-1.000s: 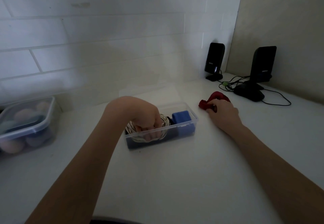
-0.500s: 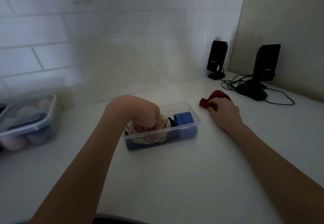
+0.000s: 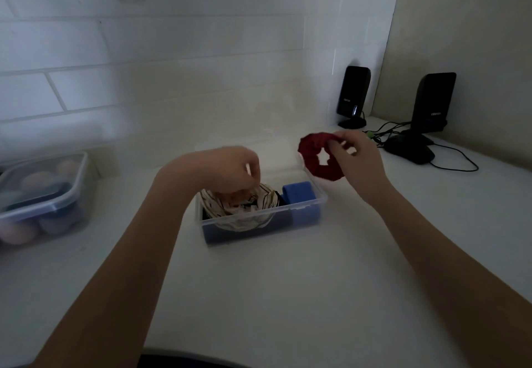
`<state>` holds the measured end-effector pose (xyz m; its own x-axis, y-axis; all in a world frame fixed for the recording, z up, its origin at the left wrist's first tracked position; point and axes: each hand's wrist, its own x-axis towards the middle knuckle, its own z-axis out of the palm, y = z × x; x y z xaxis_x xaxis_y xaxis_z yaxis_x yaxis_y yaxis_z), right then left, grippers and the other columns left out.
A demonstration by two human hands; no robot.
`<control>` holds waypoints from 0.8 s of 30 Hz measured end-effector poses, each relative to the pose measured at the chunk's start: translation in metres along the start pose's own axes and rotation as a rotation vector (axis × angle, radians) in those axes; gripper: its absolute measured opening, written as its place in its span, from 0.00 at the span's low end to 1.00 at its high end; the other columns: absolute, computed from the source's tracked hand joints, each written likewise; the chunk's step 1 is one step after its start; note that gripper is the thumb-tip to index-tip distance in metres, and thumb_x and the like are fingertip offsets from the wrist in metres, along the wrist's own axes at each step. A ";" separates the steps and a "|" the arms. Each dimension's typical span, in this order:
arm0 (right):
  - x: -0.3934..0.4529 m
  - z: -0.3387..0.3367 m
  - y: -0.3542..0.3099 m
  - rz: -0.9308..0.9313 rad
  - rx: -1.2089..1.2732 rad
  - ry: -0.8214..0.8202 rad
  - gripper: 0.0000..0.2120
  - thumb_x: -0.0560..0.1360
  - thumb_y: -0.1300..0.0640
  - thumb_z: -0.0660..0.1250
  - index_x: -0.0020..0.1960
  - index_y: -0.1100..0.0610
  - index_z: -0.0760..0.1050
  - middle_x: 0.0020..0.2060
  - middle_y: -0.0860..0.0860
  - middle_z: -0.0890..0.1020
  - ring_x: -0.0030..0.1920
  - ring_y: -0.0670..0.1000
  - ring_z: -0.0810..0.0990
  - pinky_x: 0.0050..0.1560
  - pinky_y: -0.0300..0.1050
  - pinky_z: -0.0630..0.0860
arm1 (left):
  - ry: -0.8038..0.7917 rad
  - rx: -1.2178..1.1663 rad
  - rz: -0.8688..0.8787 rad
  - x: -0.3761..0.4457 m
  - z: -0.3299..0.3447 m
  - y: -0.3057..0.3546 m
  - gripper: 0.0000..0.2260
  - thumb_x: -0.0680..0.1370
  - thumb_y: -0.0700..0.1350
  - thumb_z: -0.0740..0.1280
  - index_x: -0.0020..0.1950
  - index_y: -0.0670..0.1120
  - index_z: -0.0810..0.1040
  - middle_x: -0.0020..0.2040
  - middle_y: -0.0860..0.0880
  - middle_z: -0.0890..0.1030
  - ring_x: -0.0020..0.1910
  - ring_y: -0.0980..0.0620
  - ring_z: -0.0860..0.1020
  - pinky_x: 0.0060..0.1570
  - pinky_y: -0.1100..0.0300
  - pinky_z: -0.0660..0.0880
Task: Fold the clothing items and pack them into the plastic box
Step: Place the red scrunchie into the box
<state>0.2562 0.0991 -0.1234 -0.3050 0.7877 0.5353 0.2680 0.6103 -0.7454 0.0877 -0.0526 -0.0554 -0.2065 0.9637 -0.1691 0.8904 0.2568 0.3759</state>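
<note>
The left hand [image 3: 227,170] reaches into the plastic box [image 3: 305,209], fingers curled onto the striped cloth [image 3: 230,213] directly beneath them. To the right, the right hand [image 3: 359,166] pinches a red scrunchie [image 3: 315,160], which hangs left of its fingers above the box's right end, its ring facing the viewer.

Left forearm extends forward, wrist bent down; left hand [image 3: 227,170] has fingers curled, tips pointing downward, gripping fabric. Right forearm reaches forward from the lower right; right hand [image 3: 355,160] is raised, thumb and fingers pinching cloth.
</note>
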 end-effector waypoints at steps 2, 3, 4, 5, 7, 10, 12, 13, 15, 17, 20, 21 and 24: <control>-0.003 -0.003 -0.020 0.084 0.306 -0.026 0.05 0.77 0.60 0.63 0.47 0.58 0.77 0.36 0.50 0.79 0.34 0.44 0.77 0.35 0.33 0.75 | 0.224 -0.110 0.079 0.008 0.003 -0.002 0.09 0.76 0.48 0.66 0.55 0.49 0.72 0.49 0.50 0.78 0.44 0.53 0.77 0.42 0.61 0.74; -0.005 -0.004 -0.028 0.123 0.437 -0.052 0.06 0.78 0.60 0.62 0.49 0.59 0.77 0.35 0.50 0.80 0.33 0.45 0.77 0.36 0.36 0.76 | 0.283 -0.166 0.122 0.013 0.005 -0.001 0.16 0.74 0.50 0.68 0.60 0.49 0.71 0.53 0.51 0.77 0.48 0.53 0.77 0.46 0.61 0.73; -0.007 -0.005 -0.036 0.152 0.543 -0.087 0.06 0.78 0.60 0.61 0.50 0.60 0.76 0.34 0.51 0.80 0.34 0.47 0.78 0.38 0.38 0.78 | 0.300 -0.218 0.159 0.018 0.008 0.002 0.24 0.72 0.53 0.70 0.65 0.49 0.69 0.57 0.53 0.75 0.53 0.54 0.75 0.51 0.61 0.72; -0.010 -0.005 -0.042 0.172 0.635 -0.123 0.06 0.79 0.60 0.61 0.51 0.60 0.76 0.34 0.52 0.80 0.34 0.48 0.79 0.40 0.41 0.79 | 0.280 -0.272 0.186 0.021 0.011 0.005 0.29 0.71 0.55 0.71 0.68 0.49 0.67 0.59 0.54 0.74 0.57 0.55 0.73 0.56 0.60 0.70; -0.014 -0.003 -0.051 0.215 0.797 -0.186 0.06 0.79 0.60 0.59 0.50 0.58 0.74 0.34 0.53 0.80 0.33 0.48 0.80 0.38 0.42 0.80 | 0.202 -0.394 0.221 0.028 0.017 0.013 0.28 0.71 0.54 0.72 0.68 0.49 0.69 0.62 0.54 0.75 0.61 0.57 0.73 0.62 0.59 0.69; -0.018 0.002 -0.057 0.300 0.996 -0.262 0.07 0.80 0.59 0.57 0.53 0.59 0.72 0.32 0.51 0.80 0.32 0.48 0.79 0.38 0.41 0.79 | 0.142 -0.653 0.243 0.037 0.023 0.020 0.24 0.72 0.49 0.71 0.66 0.47 0.72 0.59 0.51 0.80 0.57 0.57 0.78 0.61 0.59 0.71; -0.018 0.003 -0.056 0.332 1.068 -0.298 0.08 0.80 0.58 0.57 0.56 0.59 0.71 0.32 0.50 0.79 0.33 0.47 0.78 0.40 0.41 0.79 | 0.138 -0.708 0.243 0.043 0.026 0.018 0.23 0.71 0.48 0.72 0.64 0.48 0.73 0.58 0.51 0.81 0.57 0.55 0.78 0.62 0.58 0.73; -0.017 0.004 -0.056 0.347 1.103 -0.311 0.09 0.80 0.58 0.56 0.57 0.59 0.71 0.32 0.50 0.79 0.32 0.47 0.78 0.42 0.41 0.79 | 0.129 -0.699 0.253 0.044 0.027 0.016 0.19 0.71 0.48 0.72 0.61 0.49 0.75 0.57 0.50 0.81 0.56 0.55 0.79 0.61 0.58 0.73; -0.016 0.004 -0.054 0.389 1.178 -0.340 0.08 0.81 0.56 0.55 0.55 0.58 0.70 0.31 0.50 0.76 0.30 0.46 0.75 0.44 0.42 0.79 | 0.126 -0.695 0.269 0.044 0.027 0.013 0.13 0.71 0.47 0.72 0.54 0.48 0.80 0.52 0.50 0.84 0.53 0.55 0.81 0.57 0.60 0.76; -0.014 0.005 -0.051 0.447 1.239 -0.363 0.08 0.81 0.53 0.55 0.49 0.56 0.70 0.29 0.48 0.73 0.28 0.45 0.71 0.45 0.43 0.76 | 0.178 -0.776 0.271 0.044 0.024 0.009 0.09 0.72 0.45 0.72 0.52 0.46 0.81 0.48 0.50 0.85 0.48 0.56 0.83 0.51 0.62 0.78; -0.014 0.004 -0.045 0.475 1.212 -0.369 0.11 0.80 0.50 0.56 0.47 0.55 0.72 0.27 0.47 0.71 0.27 0.44 0.69 0.44 0.40 0.73 | 0.209 -1.085 0.273 0.041 0.018 0.005 0.06 0.75 0.38 0.65 0.51 0.42 0.78 0.39 0.48 0.85 0.41 0.53 0.84 0.45 0.61 0.80; -0.015 0.005 -0.043 0.473 1.196 -0.390 0.12 0.79 0.49 0.56 0.48 0.55 0.73 0.28 0.47 0.71 0.28 0.44 0.70 0.43 0.39 0.73 | 0.199 -1.200 0.294 0.040 0.016 0.003 0.06 0.76 0.36 0.63 0.52 0.40 0.77 0.35 0.48 0.84 0.39 0.52 0.83 0.44 0.60 0.81; -0.022 0.011 -0.047 0.363 1.027 -0.444 0.08 0.77 0.56 0.62 0.55 0.57 0.72 0.32 0.48 0.75 0.32 0.45 0.74 0.42 0.44 0.77 | 0.166 -1.552 0.358 0.036 0.012 0.004 0.05 0.77 0.34 0.58 0.48 0.39 0.74 0.30 0.49 0.80 0.34 0.52 0.82 0.40 0.60 0.80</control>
<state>0.2405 0.0523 -0.1044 -0.7085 0.6791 0.1919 -0.3961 -0.1577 -0.9045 0.0886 -0.0174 -0.0714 -0.2197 0.9580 0.1841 -0.3328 -0.2510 0.9090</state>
